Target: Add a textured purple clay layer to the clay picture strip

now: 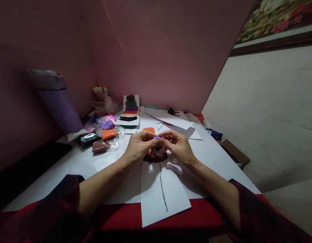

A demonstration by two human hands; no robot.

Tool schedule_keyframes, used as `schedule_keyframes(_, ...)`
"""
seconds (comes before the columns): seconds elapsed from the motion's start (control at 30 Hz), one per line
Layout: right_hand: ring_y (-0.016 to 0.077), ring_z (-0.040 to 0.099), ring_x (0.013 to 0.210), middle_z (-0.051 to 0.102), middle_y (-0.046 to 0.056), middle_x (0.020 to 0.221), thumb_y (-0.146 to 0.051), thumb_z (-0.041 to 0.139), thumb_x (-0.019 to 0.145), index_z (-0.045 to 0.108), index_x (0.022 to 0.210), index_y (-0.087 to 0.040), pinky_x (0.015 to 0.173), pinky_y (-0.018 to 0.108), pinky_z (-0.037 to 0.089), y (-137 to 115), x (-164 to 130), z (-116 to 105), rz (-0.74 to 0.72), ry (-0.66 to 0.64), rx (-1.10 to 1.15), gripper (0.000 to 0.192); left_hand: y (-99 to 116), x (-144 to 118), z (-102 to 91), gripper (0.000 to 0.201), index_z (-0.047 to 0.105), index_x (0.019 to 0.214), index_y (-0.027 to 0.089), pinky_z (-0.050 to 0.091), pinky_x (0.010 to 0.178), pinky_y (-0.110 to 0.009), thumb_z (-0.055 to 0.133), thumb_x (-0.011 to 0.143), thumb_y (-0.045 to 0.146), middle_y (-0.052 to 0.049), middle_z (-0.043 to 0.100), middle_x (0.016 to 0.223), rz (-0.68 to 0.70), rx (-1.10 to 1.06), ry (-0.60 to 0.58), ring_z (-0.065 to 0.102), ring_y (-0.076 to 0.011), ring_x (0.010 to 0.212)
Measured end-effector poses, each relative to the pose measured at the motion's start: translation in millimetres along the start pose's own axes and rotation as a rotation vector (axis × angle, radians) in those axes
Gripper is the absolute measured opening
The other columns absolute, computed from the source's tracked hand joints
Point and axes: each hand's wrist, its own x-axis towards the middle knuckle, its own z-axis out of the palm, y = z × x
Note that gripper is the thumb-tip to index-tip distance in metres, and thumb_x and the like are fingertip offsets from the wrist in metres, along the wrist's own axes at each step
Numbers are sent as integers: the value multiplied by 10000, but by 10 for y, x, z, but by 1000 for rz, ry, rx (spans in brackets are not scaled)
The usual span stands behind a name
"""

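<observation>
Between the fingertips of my left hand (140, 145) and my right hand (177, 145) is a small piece of purple clay (157, 137). Both hands are closed in a pinch on it, held just above a white card (163, 192). A straight dark line runs down the card from a patch of dark brown clay (154, 158) at its upper part. Pinkish and dark green clay partly shows above the brown, mostly hidden by my fingers. Just beyond my hands lies a patch of orange clay (149, 130).
Clear packets of coloured clay (109, 135) lie to the left, near a tall purple cylinder (61, 104). A card with stacked colour bands (131, 109) stands behind. White sheets (171, 118) and a small black object (172, 111) lie at the back. A cardboard box (235, 153) is on the right.
</observation>
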Motion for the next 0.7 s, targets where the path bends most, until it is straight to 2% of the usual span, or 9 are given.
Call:
schedule_keyframes(0.1, 117, 578, 495, 641, -23, 604, -421, 799, 664, 641, 811, -174, 496, 260, 485, 7, 11, -9, 82, -48, 44, 329, 1, -7, 8, 181, 658, 692, 107, 363, 349, -175, 781, 627, 224, 25, 598, 468, 13, 38, 6, 488, -70, 334)
schedule_keyframes(0.17, 123, 593, 499, 651, -21, 619, -408, 799, 666, 631, 817, -175, 507, 272, 498, 12, 22, -14, 94, -56, 75, 325, 36, -10, 19, 162, 673, 738, 103, 422, 385, -185, 763, 640, 196, 19, 627, 524, 11, 46, -24, 522, -75, 377)
schedule_keyframes(0.3, 125, 609, 567, 662, -6, 681, -351, 788, 686, 640, 783, -169, 535, 265, 499, 11, 43, -22, -19, -8, 66, 254, 185, 5, 52, 141, 694, 794, 82, 503, 470, -209, 714, 705, 190, -23, 667, 602, -20, 107, -119, 589, -97, 487)
schedule_keyframes(0.47, 98, 556, 493, 629, -32, 609, -297, 768, 704, 613, 707, -173, 498, 245, 467, -58, 30, -23, -116, 60, 46, 199, 354, 65, 48, 54, 658, 665, 83, 432, 393, -180, 672, 712, 105, 9, 595, 483, -38, 201, -71, 523, -74, 388)
schedule_keyframes(0.57, 88, 528, 458, 592, -54, 543, -292, 749, 729, 620, 712, -173, 488, 234, 453, -101, 13, -17, -128, 107, 27, 175, 334, 81, -44, 58, 668, 684, 89, 440, 403, -189, 696, 698, 138, 8, 611, 507, 45, 127, -26, 527, -76, 399)
schedule_keyframes(0.63, 89, 519, 455, 584, -57, 533, -297, 744, 738, 644, 743, -176, 469, 226, 441, -99, 6, -6, -112, 111, 24, 157, 273, 63, -123, 135, 692, 740, 97, 470, 432, -210, 737, 685, 212, -6, 643, 562, 100, 59, -8, 560, -95, 451)
schedule_keyframes(0.7, 90, 512, 459, 592, -53, 551, -301, 750, 735, 669, 760, -183, 440, 216, 421, -73, 0, 13, -101, 107, 13, 146, 203, 27, -182, 205, 718, 783, 105, 481, 450, -216, 771, 664, 263, -12, 657, 596, 95, 19, -20, 572, -104, 494)
